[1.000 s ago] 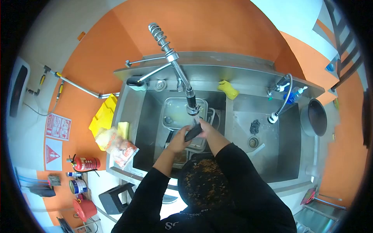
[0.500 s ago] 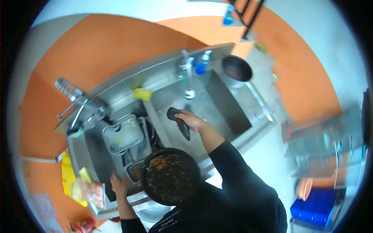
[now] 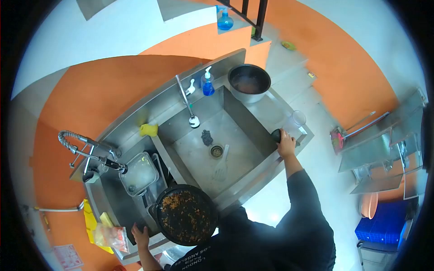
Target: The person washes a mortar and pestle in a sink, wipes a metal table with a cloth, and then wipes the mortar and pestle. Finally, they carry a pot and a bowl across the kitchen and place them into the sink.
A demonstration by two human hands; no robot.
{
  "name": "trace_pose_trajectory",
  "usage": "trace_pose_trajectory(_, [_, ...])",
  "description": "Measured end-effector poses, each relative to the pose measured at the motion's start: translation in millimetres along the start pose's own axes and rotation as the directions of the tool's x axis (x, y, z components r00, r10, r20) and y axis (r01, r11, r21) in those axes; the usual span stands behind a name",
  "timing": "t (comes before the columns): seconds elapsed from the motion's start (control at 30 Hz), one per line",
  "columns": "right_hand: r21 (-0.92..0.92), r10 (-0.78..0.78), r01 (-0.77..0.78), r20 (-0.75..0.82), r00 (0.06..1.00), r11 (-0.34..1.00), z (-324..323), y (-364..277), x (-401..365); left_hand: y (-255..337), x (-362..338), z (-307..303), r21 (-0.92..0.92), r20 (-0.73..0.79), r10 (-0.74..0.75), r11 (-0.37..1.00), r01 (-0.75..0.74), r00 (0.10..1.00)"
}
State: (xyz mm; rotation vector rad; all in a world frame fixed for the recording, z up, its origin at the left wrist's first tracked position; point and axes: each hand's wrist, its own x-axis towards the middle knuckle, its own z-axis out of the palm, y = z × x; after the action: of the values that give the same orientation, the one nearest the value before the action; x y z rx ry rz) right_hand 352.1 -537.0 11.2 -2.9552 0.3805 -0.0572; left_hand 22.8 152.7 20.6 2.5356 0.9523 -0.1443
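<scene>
My right hand [image 3: 286,143] is closed around a dark, rounded object [image 3: 276,135] at the right rim of the large sink basin [image 3: 235,180]; the hand covers much of it. Down at the left, over the front of the smaller basin [image 3: 113,194], my left hand [image 3: 140,236] has its fingers apart. Between my hands, a black pan [image 3: 187,214] with brown food bits stuck inside rests across the sinks' front edge. A clear rectangular container [image 3: 140,174] sits in the smaller basin. In the large basin lie a grey scrubber [image 3: 206,137] and a pale slotted utensil [image 3: 221,168].
A sprayer faucet [image 3: 90,151] and a thin tap [image 3: 187,101] rise behind the basins. Blue soap bottle [image 3: 208,86], yellow cloth [image 3: 148,130] and a large pot [image 3: 249,83] stand along the back. A clear cup [image 3: 297,119] is near my right hand; a plastic bag [image 3: 110,237] lies left.
My right hand has moved right with the dark object, from over the large basin to its right rim. My left hand stays low at the left. The view has shifted.
</scene>
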Motion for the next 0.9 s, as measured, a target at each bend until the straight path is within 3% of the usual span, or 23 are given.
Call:
trace_pose_trajectory(0.07, [-0.002, -0.048, 0.048, -0.080, 0.996, 0.999, 12, 15, 6, 16, 0, 6, 0.023, -0.031, 0.017, 1.000, -0.016, 0.999])
trace_pose_trajectory(0.13, [0.066, -0.155, 0.164, -0.129, 0.980, 0.984, 8, 21, 9, 8, 10, 22, 0.084, 0.005, 0.171, 0.982, -0.171, 0.985])
trace_pose_trajectory(0.17, [0.025, -0.120, 0.122, -0.084, 0.989, 0.992, 9, 20, 9, 2, 13, 33, -0.009, -0.004, 0.171, 0.985, -0.171, 0.985])
trace_pose_trajectory(0.2, [0.030, -0.169, 0.171, -0.065, 0.984, 0.985, 14, 21, 12, 7, 5, 43, -0.118, -0.059, 0.110, 0.986, -0.116, 0.992])
trace_pose_trajectory(0.23, [0.082, -0.138, 0.141, -0.035, 0.990, 0.987, 21, 22, 14, 40, -10, 32, -0.010, -0.077, 0.076, 0.997, -0.077, 0.994])
trace_pose_trajectory(0.27, [0.061, -0.200, 0.204, -0.055, 0.978, 0.977, 26, 22, 15, 50, -18, 36, -0.088, -0.099, 0.021, 0.996, -0.030, 0.995])
trace_pose_trajectory(0.3, [-0.030, -0.136, 0.136, 0.000, 0.991, 0.990, -1, -4, 1, 57, -25, 39, -0.074, -0.130, 0.038, 0.996, -0.048, 0.991])
trace_pose_trajectory(0.33, [-0.181, -0.194, 0.167, -0.146, 0.970, 0.969, 3, -13, -7, 55, -34, 50, -0.121, -0.192, -0.010, 0.993, -0.014, 0.981])
trace_pose_trajectory(0.4, [0.007, -0.302, 0.313, -0.238, 0.923, 0.950, 2, -49, -18, 80, -62, 43, -0.172, -0.133, -0.204, 0.969, 0.180, 0.970])
trace_pose_trajectory(0.43, [0.085, -0.457, 0.484, -0.222, 0.861, 0.871, 9, -66, -24, 91, -76, 41, -0.173, -0.074, -0.328, 0.934, 0.312, 0.942])
trace_pose_trajectory(0.47, [0.301, -0.512, 0.518, -0.105, 0.853, 0.801, 21, -87, -36, 88, -90, 52, -0.162, -0.006, -0.421, 0.896, 0.414, 0.907])
trace_pose_trajectory(0.5, [0.412, -0.628, 0.577, -0.013, 0.778, 0.705, 62, -94, -44, 85, -106, 64, -0.147, 0.061, -0.505, 0.849, 0.508, 0.861])
trace_pose_trajectory(0.53, [0.574, -0.662, 0.455, 0.214, 0.719, 0.680, 44, -134, -68, 88, -122, 69, -0.181, 0.152, -0.483, 0.844, 0.505, 0.862])
trace_pose_trajectory(0.57, [0.603, -0.706, 0.420, 0.376, 0.600, 0.678, 40, -171, -88, 94, -137, 71, -0.217, 0.242, -0.450, 0.838, 0.500, 0.860])
trace_pose_trajectory(0.63, [0.771, -0.724, -0.009, 0.602, 0.337, 0.637, 61, -220, -121, 124, -161, 67, -0.550, 0.319, -0.486, 0.605, 0.577, 0.814])
trace_pose_trajectory(0.67, [0.736, -0.696, -0.126, 0.672, 0.253, 0.665, 70, -244, -135, 114, -168, 89, -0.625, 0.304, -0.516, 0.527, 0.576, 0.801])
trace_pose_trajectory(0.7, [0.682, -0.664, -0.236, 0.730, 0.162, 0.692, 76, -263, -144, 131, -173, 91, -0.842, 0.351, -0.497, 0.203, 0.500, 0.793])
trace_pose_trajectory(0.8, [0.795, -0.776, -0.126, 0.606, 0.172, 0.593, 82, -298, -154, 119, -174, 127, -0.875, 0.230, -0.517, 0.260, 0.408, 0.824])
trace_pose_trajectory(0.83, [0.798, -0.782, -0.116, 0.603, 0.159, 0.592, 75, -307, -153, 108, -171, 146, -0.851, 0.115, -0.542, 0.379, 0.364, 0.832])
trace_pose_trajectory(0.87, [0.765, -0.755, -0.051, 0.643, 0.127, 0.642, 60, -312, -150, 103, -170, 157, -0.808, 0.002, -0.551, 0.490, 0.326, 0.835])
trace_pose_trajectory(0.9, [0.723, -0.721, 0.016, 0.686, 0.101, 0.691, 52, -314, -148, 107, -169, 151, -0.816, 0.006, -0.559, 0.477, 0.327, 0.829])
